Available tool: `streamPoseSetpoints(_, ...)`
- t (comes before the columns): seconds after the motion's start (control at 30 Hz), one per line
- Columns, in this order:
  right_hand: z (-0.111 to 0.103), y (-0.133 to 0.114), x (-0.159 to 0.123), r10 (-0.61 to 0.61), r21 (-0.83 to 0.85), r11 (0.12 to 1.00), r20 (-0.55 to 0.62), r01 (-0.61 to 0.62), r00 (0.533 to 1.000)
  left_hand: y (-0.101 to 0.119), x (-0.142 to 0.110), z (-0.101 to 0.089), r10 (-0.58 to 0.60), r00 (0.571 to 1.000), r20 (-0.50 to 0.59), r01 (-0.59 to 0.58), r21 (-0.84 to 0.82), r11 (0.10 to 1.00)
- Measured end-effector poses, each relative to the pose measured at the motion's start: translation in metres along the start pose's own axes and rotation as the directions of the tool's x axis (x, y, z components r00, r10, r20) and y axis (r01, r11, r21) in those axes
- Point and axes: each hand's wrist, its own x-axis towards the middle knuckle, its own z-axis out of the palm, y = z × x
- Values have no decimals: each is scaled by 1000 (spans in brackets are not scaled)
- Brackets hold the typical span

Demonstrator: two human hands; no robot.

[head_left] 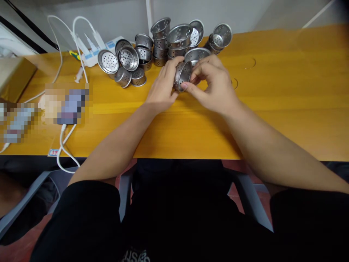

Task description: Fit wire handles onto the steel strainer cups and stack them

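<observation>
Wooden surface (286, 83) bears stacked cups (160, 43) and loose cups (138, 77); my left grip (161, 86) and right grip (216, 85) pinch a tilted cup (183, 74).

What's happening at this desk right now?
A person is holding a small perforated metal cup in both hands over the wooden desk. The left hand grips one side, and the right hand has its thumb at the cup's lower edge. More metal cups stand or lean in stacks and clusters just beyond the hands and to the left. Further left, a white power strip with cables plugged in lies on the desk.
</observation>
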Motion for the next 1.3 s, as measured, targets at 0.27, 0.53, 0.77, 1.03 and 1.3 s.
streamPoseSetpoints(0.27,5,2,0,1,18,1000,-4,-1,1000,-3,1,0,-4,999,-42,5,25,1000)
streamPoseSetpoints(0.53,4,11,1,-5,82,997,-7,6,1000,12,0,-7,-63,998,-11,63,38,997)
streamPoseSetpoints(0.77,4,18,1,-48,48,998,-12,48,999,12,0,-5,-24,999,-27,26,74,997)
streamPoseSetpoints(1.03,-20,9,2,-22,-148,989,-246,-15,969,-12,-1,-12,-107,985,-138,109,10,994)
streamPoseSetpoints(1.3,-78,91,11,323,-305,890,-107,-340,941,-20,-1,-7,-110,958,-263,124,37,992)
